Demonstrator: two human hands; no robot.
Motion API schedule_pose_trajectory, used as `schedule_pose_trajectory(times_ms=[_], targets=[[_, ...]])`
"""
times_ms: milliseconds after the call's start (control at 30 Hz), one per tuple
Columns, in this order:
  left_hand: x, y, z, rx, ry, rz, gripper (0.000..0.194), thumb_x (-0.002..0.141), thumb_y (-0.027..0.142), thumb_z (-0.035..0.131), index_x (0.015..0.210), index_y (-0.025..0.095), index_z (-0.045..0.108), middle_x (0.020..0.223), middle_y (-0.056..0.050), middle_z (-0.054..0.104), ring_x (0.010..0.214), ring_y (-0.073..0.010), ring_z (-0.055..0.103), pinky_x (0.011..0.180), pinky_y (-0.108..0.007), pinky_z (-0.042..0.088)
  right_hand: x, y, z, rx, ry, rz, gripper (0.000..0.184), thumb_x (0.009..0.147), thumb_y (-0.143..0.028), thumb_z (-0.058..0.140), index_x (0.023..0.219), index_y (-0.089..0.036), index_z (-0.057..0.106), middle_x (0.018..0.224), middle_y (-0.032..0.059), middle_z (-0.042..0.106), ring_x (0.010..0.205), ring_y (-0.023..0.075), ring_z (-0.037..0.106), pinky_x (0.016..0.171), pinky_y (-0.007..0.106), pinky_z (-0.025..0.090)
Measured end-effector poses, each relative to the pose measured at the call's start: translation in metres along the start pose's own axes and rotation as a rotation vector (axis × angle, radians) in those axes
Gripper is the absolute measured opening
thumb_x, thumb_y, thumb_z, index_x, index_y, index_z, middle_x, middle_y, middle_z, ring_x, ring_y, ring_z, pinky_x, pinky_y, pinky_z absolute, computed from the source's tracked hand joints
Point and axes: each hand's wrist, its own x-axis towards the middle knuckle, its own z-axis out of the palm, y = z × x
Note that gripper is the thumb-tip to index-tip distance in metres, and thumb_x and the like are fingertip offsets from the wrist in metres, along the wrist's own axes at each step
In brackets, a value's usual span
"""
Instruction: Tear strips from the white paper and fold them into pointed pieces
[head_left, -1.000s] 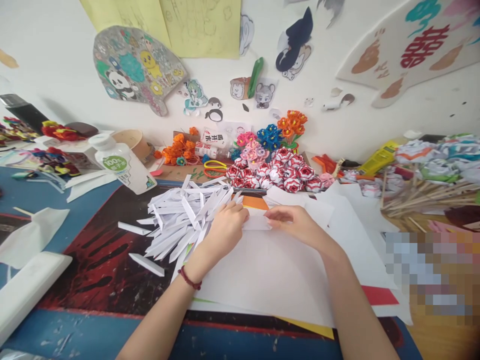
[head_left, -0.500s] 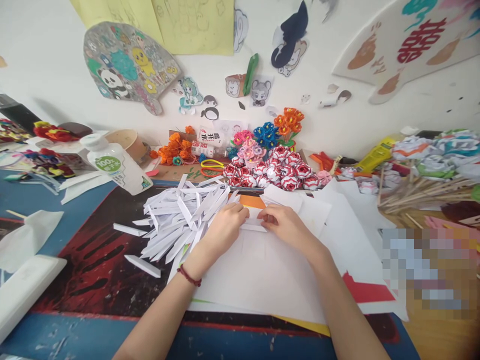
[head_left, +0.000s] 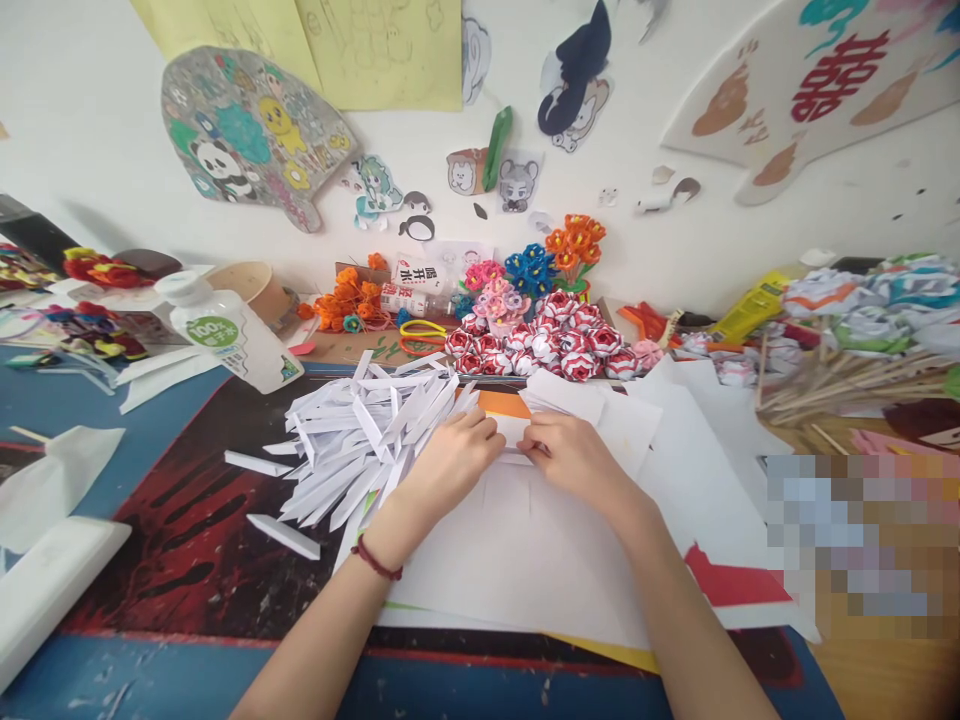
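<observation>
Fingertips (head_left: 491,432) of left hand (head_left: 450,465) and right hand (head_left: 574,455) pinch shut on a small white paper slip (head_left: 514,430), mid-fold, beside a large heap of finished white folded strips (head_left: 367,430).

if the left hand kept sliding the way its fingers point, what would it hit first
Probably the small folded white paper piece pinched between the left hand and the right hand; the orange paper sheet lies just beyond, though depth is unclear.

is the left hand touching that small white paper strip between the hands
Touching. The head view shows the left hand with its fingertips pressed on the small white paper strip, no gap; the right hand pinches its other end.
</observation>
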Motion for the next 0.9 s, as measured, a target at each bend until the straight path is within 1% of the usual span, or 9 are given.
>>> schedule_pose_trajectory(times_ms=[100,167,267,333,433,600,800,900], targets=[[0.000,0.004,0.000,0.051,-0.023,0.031,0.013,0.091,0.016,0.051,0.079,0.015,0.057,0.083,-0.005,0.055,0.083,-0.0198,0.051,0.060,-0.031,0.038,0.000,-0.004,-0.003,-0.053,-0.026,-0.016,0.017,0.083,-0.009,0.057,0.072,-0.018,0.068,0.076,0.0022,0.063,0.075,0.0155,0.057,0.064,0.026,0.035],[0.001,0.006,-0.001,0.070,-0.035,0.038,0.012,0.090,0.015,0.051,0.079,0.015,0.056,0.084,-0.005,0.055,0.083,-0.0203,0.051,0.057,-0.031,0.038,0.000,-0.008,-0.006,-0.074,-0.039,-0.035,0.015,0.085,-0.012,0.058,0.077,-0.018,0.068,0.080,0.0028,0.064,0.080,0.0168,0.057,0.068,0.027,0.036],[0.001,0.007,-0.003,0.068,-0.059,0.033,0.011,0.090,0.014,0.052,0.079,0.015,0.057,0.083,-0.005,0.055,0.082,-0.0200,0.051,0.055,-0.031,0.038,0.001,-0.014,-0.008,-0.079,-0.043,-0.059,0.010,0.086,-0.017,0.059,0.083,-0.017,0.069,0.082,0.0032,0.065,0.082,0.0176,0.058,0.070,0.028,0.037],[0.001,0.006,-0.003,0.060,-0.074,0.030,0.011,0.089,0.014,0.053,0.079,0.015,0.057,0.083,-0.005,0.055,0.081,-0.0197,0.051,0.055,-0.031,0.038,0.002,-0.016,-0.007,-0.096,-0.049,-0.065,0.012,0.086,-0.014,0.058,0.081,-0.016,0.068,0.081,0.0035,0.065,0.080,0.0174,0.057,0.068,0.028,0.036],[0.001,0.004,-0.005,0.050,-0.094,0.039,0.011,0.089,0.013,0.053,0.079,0.015,0.057,0.082,-0.005,0.055,0.080,-0.0198,0.051,0.056,-0.031,0.039,0.002,-0.017,-0.004,-0.134,-0.055,-0.060,0.020,0.087,-0.009,0.054,0.073,-0.016,0.067,0.075,0.0034,0.063,0.074,0.0165,0.056,0.064,0.029,0.034],[-0.001,0.002,-0.007,0.043,-0.118,0.066,0.011,0.088,0.011,0.053,0.078,0.015,0.056,0.079,-0.005,0.056,0.078,-0.0202,0.052,0.055,-0.031,0.038,0.001,-0.018,-0.005,-0.136,-0.091,-0.056,0.021,0.083,-0.002,0.052,0.076,-0.015,0.067,0.077,0.0039,0.064,0.073,0.0160,0.057,0.063,0.028,0.034],[-0.001,0.002,-0.004,0.081,-0.108,0.108,0.013,0.087,0.009,0.052,0.075,0.014,0.055,0.076,-0.006,0.055,0.074,-0.0200,0.052,0.056,-0.032,0.038,0.000,-0.022,-0.009,-0.182,-0.091,-0.044,0.020,0.085,-0.005,0.051,0.080,-0.017,0.066,0.080,0.0051,0.064,0.076,0.0177,0.056,0.063,0.029,0.032],[-0.001,0.002,-0.002,0.091,-0.101,0.131,0.013,0.087,0.009,0.051,0.075,0.014,0.054,0.076,-0.007,0.055,0.073,-0.0203,0.051,0.056,-0.032,0.038,0.000,-0.023,-0.008,-0.208,-0.088,-0.047,0.019,0.085,-0.005,0.051,0.078,-0.017,0.064,0.079,0.0052,0.064,0.076,0.0182,0.056,0.062,0.029,0.031]])
